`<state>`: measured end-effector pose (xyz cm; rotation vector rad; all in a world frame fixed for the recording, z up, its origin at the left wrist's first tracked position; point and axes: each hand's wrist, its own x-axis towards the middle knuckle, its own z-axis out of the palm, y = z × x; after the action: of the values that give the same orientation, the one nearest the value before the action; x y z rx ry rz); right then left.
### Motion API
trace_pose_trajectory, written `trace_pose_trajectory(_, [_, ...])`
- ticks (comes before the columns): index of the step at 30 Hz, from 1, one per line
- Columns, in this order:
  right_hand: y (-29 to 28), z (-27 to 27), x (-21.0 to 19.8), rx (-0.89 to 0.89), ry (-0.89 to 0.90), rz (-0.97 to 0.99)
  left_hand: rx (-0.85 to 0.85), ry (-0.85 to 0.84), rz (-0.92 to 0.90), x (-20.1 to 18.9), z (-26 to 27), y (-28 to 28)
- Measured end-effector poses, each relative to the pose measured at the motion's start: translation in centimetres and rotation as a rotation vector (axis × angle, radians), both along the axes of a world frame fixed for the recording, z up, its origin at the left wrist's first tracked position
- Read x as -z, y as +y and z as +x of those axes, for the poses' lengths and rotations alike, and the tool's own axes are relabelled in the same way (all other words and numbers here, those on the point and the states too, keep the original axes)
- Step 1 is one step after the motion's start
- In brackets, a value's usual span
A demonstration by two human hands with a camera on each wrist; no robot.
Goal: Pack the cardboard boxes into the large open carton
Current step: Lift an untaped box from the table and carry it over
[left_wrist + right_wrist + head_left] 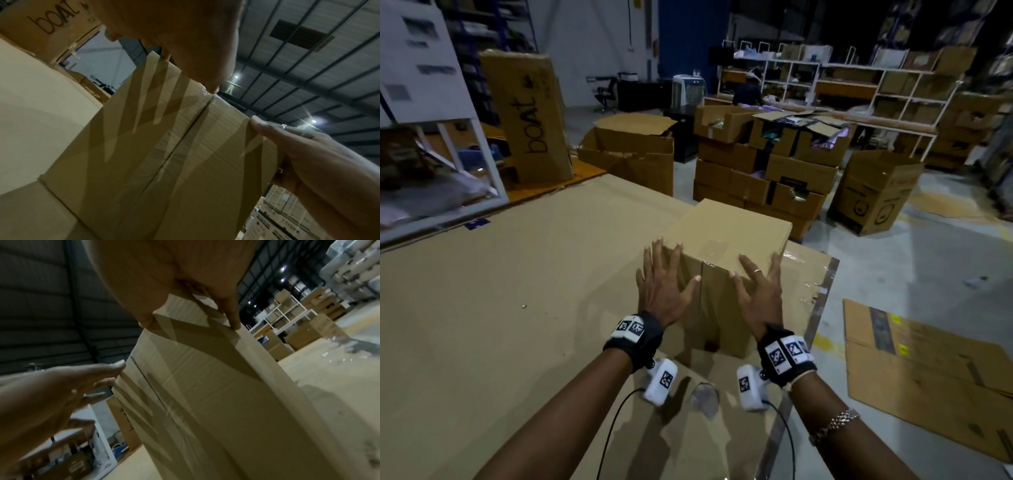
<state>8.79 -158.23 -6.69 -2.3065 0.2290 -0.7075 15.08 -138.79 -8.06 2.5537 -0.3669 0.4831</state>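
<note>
Warehouse shelving is being seen behind a cardboard-covered desk (482, 291). One box (726, 240) is being pressed near its right edge by two spread hands, left (661, 291) and right (760, 294), nothing gripped.

Worktop (500, 291) free L of box (726, 260); stacked cartons (763, 171) block beyond.

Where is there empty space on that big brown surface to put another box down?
Left of the taped box, the cardboard surface is bare up to the tall "boat" carton. It is crowded at the box itself, with the left hand and right hand on it, and at the stacked cartons beyond.
</note>
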Motion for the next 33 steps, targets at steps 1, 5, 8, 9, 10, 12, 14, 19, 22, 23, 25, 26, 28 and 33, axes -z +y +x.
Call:
trace_pose_trajectory(1, [0.2, -0.2, 0.4, -0.009, -0.026, 0.007, 0.005, 0.025, 0.003, -0.3, 0.3, 0.2])
trace_pose_trajectory(5, [0.9, -1.3, 1.1, -0.022, -0.113, -0.024, 0.039, 0.028, -0.014, -0.9, 0.1, 1.6])
trace_pose_trajectory(8, [2.1, -3.7, 2.0, -0.059, -0.210, -0.095, 0.000, -0.084, 0.026, -1.1, -1.7, 3.2])
trace_pose_trajectory(9, [2.5, -4.8, 2.2, -0.086, -0.245, -0.116, -0.006, -0.097, 0.005, -1.2, -2.4, 3.9])
trace_pose_trajectory(10, [2.9, -5.8, 2.5, -0.110, -0.261, -0.131, -0.005, -0.088, -0.038, -1.2, -3.2, 4.6])
trace_pose_trajectory(12, [4.0, -7.7, 3.2, -0.140, -0.269, -0.155, 0.001, -0.063, -0.149, -0.6, -4.6, 6.2])
trace_pose_trajectory(14, [5.0, -9.6, 4.0, -0.168, -0.290, -0.157, 0.009, -0.096, -0.236, 0.3, -5.9, 7.9])
trace_pose_trajectory(19, [7.0, -14.7, 5.2, -0.237, -0.302, -0.105, -0.034, -0.053, -0.384, 1.9, -9.6, 11.7])
trace_pose_trajectory(22, [7.6, -17.5, 5.8, -0.172, -0.314, 0.089, -0.016, 0.056, -0.395, 2.4, -12.2, 13.5])
trace_pose_trajectory(23, [7.7, -18.3, 6.0, -0.131, -0.324, 0.156, -0.020, 0.111, -0.392, 2.5, -13.1, 14.1])
trace_pose_trajectory(25, [7.5, -19.2, 6.4, -0.057, -0.341, 0.287, -0.034, 0.229, -0.383, 2.4, -14.4, 14.8])
trace_pose_trajectory(26, [7.3, -19.5, 6.5, -0.030, -0.339, 0.349, -0.034, 0.285, -0.387, 2.4, -14.9, 15.1])
trace_pose_trajectory(28, [6.9, -20.0, 6.4, -0.020, -0.305, 0.439, 0.004, 0.372, -0.428, 2.2, -15.6, 15.8])
trace_pose_trajectory(33, [6.6, -21.1, 6.2, -0.220, -0.089, 0.583, 0.211, 0.604, -0.568, 2.6, -16.2, 17.1])
